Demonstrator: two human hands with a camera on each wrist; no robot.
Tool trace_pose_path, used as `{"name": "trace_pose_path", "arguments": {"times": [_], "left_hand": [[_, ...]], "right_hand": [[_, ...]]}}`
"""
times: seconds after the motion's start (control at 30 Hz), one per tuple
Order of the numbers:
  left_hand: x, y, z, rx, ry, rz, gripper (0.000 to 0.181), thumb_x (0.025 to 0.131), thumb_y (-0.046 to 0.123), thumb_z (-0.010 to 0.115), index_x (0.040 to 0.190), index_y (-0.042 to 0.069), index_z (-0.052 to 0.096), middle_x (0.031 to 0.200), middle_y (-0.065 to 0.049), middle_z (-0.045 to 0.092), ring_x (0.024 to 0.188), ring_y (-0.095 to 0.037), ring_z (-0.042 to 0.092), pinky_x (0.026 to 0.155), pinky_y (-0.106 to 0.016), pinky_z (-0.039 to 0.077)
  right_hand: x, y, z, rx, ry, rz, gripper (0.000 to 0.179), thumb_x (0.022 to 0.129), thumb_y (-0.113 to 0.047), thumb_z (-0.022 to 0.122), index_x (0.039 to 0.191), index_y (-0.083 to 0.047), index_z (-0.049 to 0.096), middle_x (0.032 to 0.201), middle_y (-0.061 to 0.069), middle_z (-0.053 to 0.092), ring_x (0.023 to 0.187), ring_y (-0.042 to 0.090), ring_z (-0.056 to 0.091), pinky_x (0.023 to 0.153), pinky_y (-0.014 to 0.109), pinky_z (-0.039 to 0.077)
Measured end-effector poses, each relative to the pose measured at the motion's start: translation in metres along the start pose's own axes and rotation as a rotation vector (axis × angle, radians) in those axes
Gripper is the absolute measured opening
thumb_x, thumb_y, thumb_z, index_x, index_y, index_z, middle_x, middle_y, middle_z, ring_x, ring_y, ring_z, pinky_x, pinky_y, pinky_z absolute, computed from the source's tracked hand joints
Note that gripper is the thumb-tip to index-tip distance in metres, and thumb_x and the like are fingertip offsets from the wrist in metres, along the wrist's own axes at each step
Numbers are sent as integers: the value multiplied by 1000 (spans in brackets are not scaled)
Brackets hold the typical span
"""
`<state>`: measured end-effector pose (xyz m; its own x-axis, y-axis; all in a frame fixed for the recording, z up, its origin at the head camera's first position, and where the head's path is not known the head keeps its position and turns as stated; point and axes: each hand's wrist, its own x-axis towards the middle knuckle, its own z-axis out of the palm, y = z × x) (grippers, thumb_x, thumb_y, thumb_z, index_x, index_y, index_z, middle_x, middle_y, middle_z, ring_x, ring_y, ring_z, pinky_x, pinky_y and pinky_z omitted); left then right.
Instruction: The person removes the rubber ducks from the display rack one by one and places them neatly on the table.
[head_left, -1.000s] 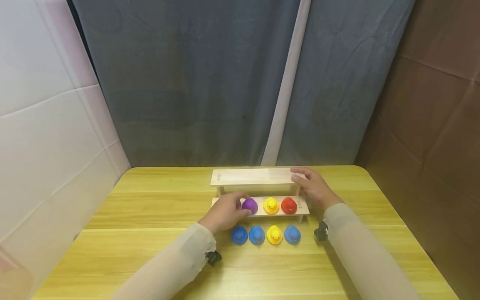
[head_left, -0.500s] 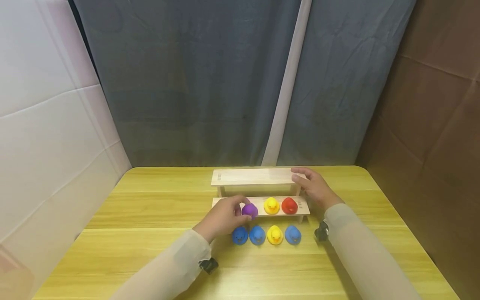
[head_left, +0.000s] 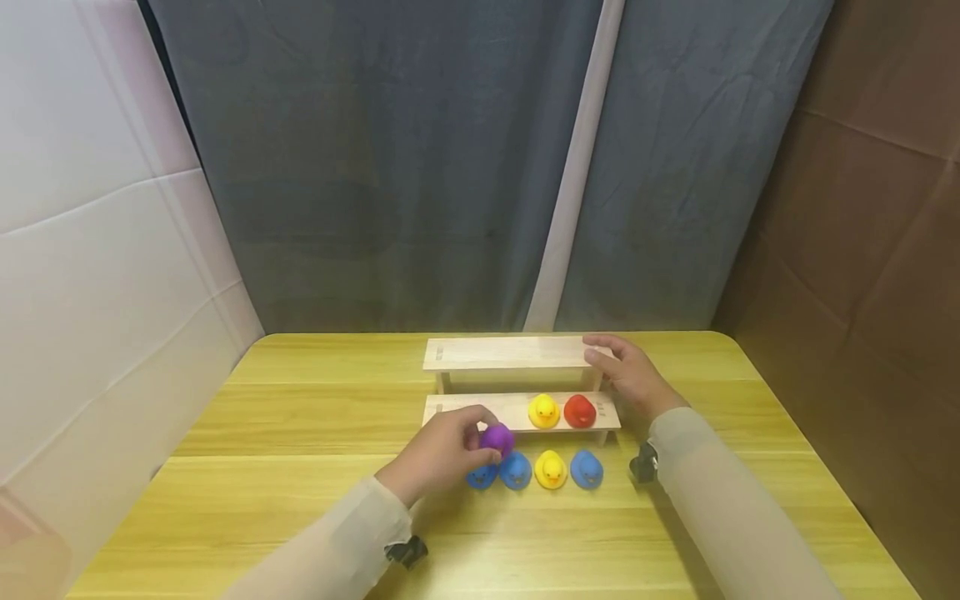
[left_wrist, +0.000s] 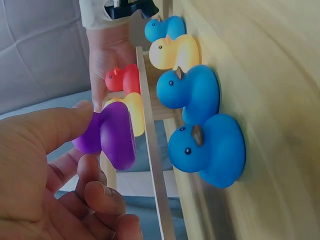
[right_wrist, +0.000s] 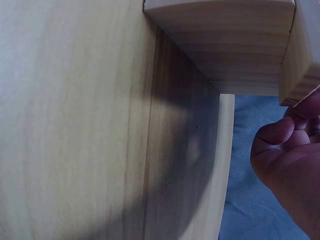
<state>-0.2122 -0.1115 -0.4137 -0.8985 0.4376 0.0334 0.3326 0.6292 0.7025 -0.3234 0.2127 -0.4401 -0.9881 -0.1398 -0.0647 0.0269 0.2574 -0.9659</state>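
My left hand (head_left: 437, 454) pinches a purple rubber duck (left_wrist: 117, 136) between thumb and fingers, in front of the lower wooden shelf (head_left: 455, 403). In the head view the duck overlaps the row of ducks below. On that shelf's right half sit a yellow duck (head_left: 543, 411) and a red duck (head_left: 580, 411). Behind it stands a higher wooden shelf (head_left: 502, 353). My right hand (head_left: 633, 377) grips its right end, thumb toward the front and fingers toward the back; the right wrist view shows the fingertips at the board's end (right_wrist: 300, 60).
Along the table in front of the shelves runs a row of ducks: a blue duck (head_left: 481, 477) partly behind my left hand, another blue duck (head_left: 515, 471), a yellow duck (head_left: 551, 470) and a last blue duck (head_left: 587, 469). A grey curtain (head_left: 375, 183) hangs behind the table (head_left: 300, 433).
The purple duck has left the lower shelf in my left hand and moved toward me, over the front row. The right hand has stayed at the upper shelf's end.
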Motion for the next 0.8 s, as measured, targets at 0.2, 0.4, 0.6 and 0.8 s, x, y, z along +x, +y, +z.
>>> {"name": "trace_pose_path", "arguments": {"times": [0.2, 0.4, 0.6, 0.8], "left_hand": [[-6, -1, 5, -32, -24, 19, 22, 83, 25, 77, 101, 29, 65, 72, 4, 58, 65, -13, 53, 57, -30, 48], [-11, -4, 11, -11, -28, 43, 26, 82, 26, 78, 105, 30, 67, 76, 6, 57, 67, -11, 53, 56, -27, 47], [-17, -4, 15, -9, -43, 40, 28, 81, 25, 79, 107, 26, 67, 73, 5, 56, 61, -10, 51, 51, -26, 46], [-24, -4, 16, -21, -59, 34, 26, 81, 26, 79, 104, 25, 66, 71, 5, 55, 59, -8, 49, 50, -25, 45]], "right_hand": [[0, 0, 0, -12, 3, -8, 52, 89, -47, 67, 135, -25, 54, 142, 4, 47, 128, 31, 47, 109, 51, 33], [0, -1, 0, -31, 9, 6, 53, 88, -50, 66, 135, -27, 54, 144, 3, 46, 130, 31, 45, 109, 53, 32], [0, -2, 1, -28, -1, 9, 54, 88, -51, 65, 135, -28, 54, 145, 2, 44, 131, 31, 44, 110, 53, 31], [1, -1, 1, -36, 5, 14, 55, 88, -54, 65, 135, -29, 54, 147, 1, 42, 133, 30, 42, 110, 54, 30]]}}
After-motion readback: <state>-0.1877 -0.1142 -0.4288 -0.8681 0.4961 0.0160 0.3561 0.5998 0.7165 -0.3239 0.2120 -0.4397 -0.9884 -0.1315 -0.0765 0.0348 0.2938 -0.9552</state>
